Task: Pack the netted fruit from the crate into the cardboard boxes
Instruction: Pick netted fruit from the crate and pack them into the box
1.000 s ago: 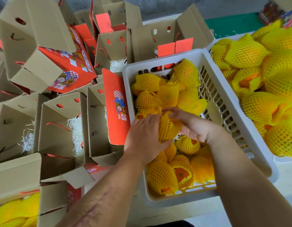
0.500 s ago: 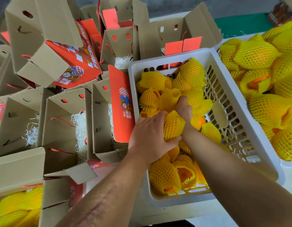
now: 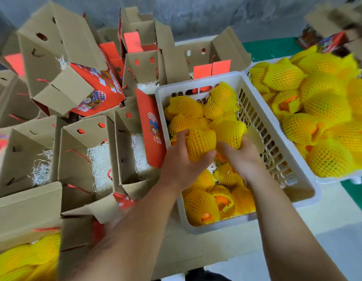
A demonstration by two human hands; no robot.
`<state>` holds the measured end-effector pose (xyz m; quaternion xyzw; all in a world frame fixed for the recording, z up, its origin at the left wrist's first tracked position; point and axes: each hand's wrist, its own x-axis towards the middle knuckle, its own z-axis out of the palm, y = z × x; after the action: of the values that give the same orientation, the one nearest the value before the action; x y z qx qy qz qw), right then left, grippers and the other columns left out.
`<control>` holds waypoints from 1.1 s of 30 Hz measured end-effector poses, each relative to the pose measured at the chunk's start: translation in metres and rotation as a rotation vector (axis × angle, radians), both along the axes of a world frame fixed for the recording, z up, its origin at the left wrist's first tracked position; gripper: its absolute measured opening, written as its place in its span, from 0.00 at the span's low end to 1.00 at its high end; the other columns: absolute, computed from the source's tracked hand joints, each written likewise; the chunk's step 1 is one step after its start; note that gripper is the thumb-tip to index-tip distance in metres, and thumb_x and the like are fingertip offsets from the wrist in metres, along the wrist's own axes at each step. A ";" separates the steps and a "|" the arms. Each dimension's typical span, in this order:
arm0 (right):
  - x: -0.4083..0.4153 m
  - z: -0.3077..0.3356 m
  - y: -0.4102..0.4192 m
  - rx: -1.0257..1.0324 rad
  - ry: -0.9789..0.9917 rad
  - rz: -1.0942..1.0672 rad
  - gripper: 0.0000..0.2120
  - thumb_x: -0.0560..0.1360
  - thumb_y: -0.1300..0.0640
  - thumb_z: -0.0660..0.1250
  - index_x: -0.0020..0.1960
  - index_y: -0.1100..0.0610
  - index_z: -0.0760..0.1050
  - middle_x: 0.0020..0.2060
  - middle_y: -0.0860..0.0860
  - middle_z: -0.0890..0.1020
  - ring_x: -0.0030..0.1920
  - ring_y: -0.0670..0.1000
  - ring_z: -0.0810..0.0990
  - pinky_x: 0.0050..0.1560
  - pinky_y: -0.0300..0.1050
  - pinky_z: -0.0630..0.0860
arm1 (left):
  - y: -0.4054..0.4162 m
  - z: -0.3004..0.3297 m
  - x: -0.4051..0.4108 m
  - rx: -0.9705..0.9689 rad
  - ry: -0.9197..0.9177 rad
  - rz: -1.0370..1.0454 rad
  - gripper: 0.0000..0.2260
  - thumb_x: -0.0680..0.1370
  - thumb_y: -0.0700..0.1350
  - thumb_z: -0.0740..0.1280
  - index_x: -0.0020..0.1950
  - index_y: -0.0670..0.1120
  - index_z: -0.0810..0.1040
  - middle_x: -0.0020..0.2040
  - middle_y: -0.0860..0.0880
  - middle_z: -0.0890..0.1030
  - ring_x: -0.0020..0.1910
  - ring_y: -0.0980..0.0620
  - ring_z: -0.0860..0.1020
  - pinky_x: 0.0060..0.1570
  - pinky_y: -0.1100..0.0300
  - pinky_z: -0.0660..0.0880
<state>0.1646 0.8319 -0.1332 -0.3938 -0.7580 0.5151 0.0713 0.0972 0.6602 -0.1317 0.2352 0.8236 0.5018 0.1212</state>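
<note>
Crate [image 3: 277, 157], white, centre: left hand [image 3: 182, 167] grips one netted fruit [image 3: 199, 144]; right hand [image 3: 242, 157], half a second ago reaching to the far pile, now curls under a second netted fruit [image 3: 229, 131], so two await boxing in the open cardboard boxes [image 3: 90, 159] alongside.

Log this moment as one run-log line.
left hand grips netted fruit | right hand grips second fruit | both over white crate
</note>
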 end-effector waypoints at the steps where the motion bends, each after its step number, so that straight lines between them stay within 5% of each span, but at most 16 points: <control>1: 0.010 0.006 -0.011 -0.054 0.078 -0.014 0.16 0.72 0.37 0.73 0.54 0.46 0.80 0.41 0.45 0.85 0.38 0.45 0.83 0.36 0.39 0.74 | -0.003 0.005 0.006 0.124 -0.107 0.027 0.32 0.72 0.66 0.73 0.72 0.57 0.67 0.56 0.61 0.82 0.53 0.63 0.82 0.46 0.67 0.79; 6: 0.029 0.047 -0.090 -0.441 0.264 -0.005 0.26 0.69 0.27 0.66 0.44 0.51 0.79 0.33 0.56 0.81 0.35 0.55 0.79 0.39 0.50 0.74 | -0.043 0.041 0.028 0.550 -0.410 0.151 0.28 0.76 0.58 0.75 0.73 0.54 0.70 0.59 0.61 0.84 0.57 0.61 0.83 0.48 0.69 0.79; 9: 0.027 0.063 -0.143 -0.443 0.391 0.174 0.19 0.69 0.34 0.71 0.43 0.50 0.77 0.33 0.55 0.79 0.36 0.56 0.77 0.36 0.49 0.74 | -0.098 0.057 0.027 0.567 -0.348 0.186 0.17 0.79 0.50 0.73 0.65 0.54 0.73 0.49 0.69 0.84 0.48 0.69 0.82 0.41 0.76 0.75; 15: 0.008 0.067 -0.279 -0.254 0.405 0.343 0.14 0.71 0.50 0.75 0.52 0.55 0.79 0.36 0.51 0.85 0.36 0.45 0.82 0.35 0.38 0.77 | -0.252 0.061 0.019 0.551 -0.353 0.297 0.20 0.73 0.54 0.74 0.63 0.55 0.76 0.45 0.66 0.85 0.43 0.67 0.83 0.36 0.74 0.75; 19: -0.008 0.044 -0.385 -0.289 0.349 0.429 0.14 0.70 0.44 0.76 0.51 0.49 0.80 0.39 0.45 0.86 0.39 0.43 0.84 0.39 0.35 0.78 | -0.365 0.048 0.016 0.520 -0.503 0.371 0.24 0.70 0.59 0.75 0.65 0.55 0.78 0.54 0.54 0.86 0.54 0.51 0.85 0.50 0.51 0.83; 21: -0.014 0.027 -0.435 -0.320 0.312 0.434 0.22 0.67 0.41 0.78 0.58 0.47 0.79 0.47 0.45 0.87 0.48 0.44 0.86 0.49 0.41 0.82 | -0.420 0.044 0.013 0.505 -0.598 0.373 0.24 0.69 0.62 0.76 0.63 0.57 0.80 0.59 0.50 0.86 0.57 0.48 0.85 0.55 0.43 0.82; 23: -0.017 0.011 -0.478 -0.296 0.258 0.412 0.29 0.64 0.36 0.78 0.61 0.46 0.78 0.49 0.43 0.87 0.50 0.43 0.86 0.50 0.42 0.81 | -0.468 0.035 0.009 0.469 -0.718 0.484 0.24 0.67 0.65 0.76 0.59 0.55 0.81 0.59 0.48 0.85 0.52 0.50 0.86 0.51 0.47 0.83; 27: -0.018 -0.017 -0.527 -0.219 0.142 0.416 0.26 0.66 0.36 0.77 0.59 0.48 0.79 0.48 0.43 0.86 0.48 0.40 0.84 0.51 0.43 0.79 | -0.526 0.009 0.000 0.645 -1.301 0.759 0.28 0.65 0.60 0.81 0.59 0.51 0.79 0.56 0.45 0.83 0.52 0.47 0.82 0.41 0.53 0.81; 30: -0.021 -0.036 -0.529 -0.160 0.085 0.389 0.22 0.68 0.38 0.78 0.56 0.45 0.79 0.48 0.42 0.86 0.49 0.41 0.84 0.56 0.48 0.80 | -0.540 -0.015 -0.011 0.439 -1.320 0.717 0.27 0.68 0.58 0.81 0.63 0.52 0.79 0.61 0.47 0.82 0.55 0.46 0.81 0.36 0.55 0.79; 33: -0.023 -0.044 -0.524 -0.145 0.038 0.347 0.25 0.66 0.37 0.79 0.57 0.45 0.77 0.48 0.43 0.86 0.51 0.43 0.84 0.56 0.47 0.80 | -0.529 -0.034 -0.020 -0.074 -1.103 0.517 0.30 0.71 0.60 0.78 0.68 0.50 0.73 0.63 0.51 0.77 0.59 0.48 0.78 0.47 0.53 0.80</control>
<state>0.1418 0.3077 -0.1774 -0.2515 -0.7740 0.5802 -0.0329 0.0773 0.1307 -0.1656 -0.2715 0.6866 0.5338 0.4122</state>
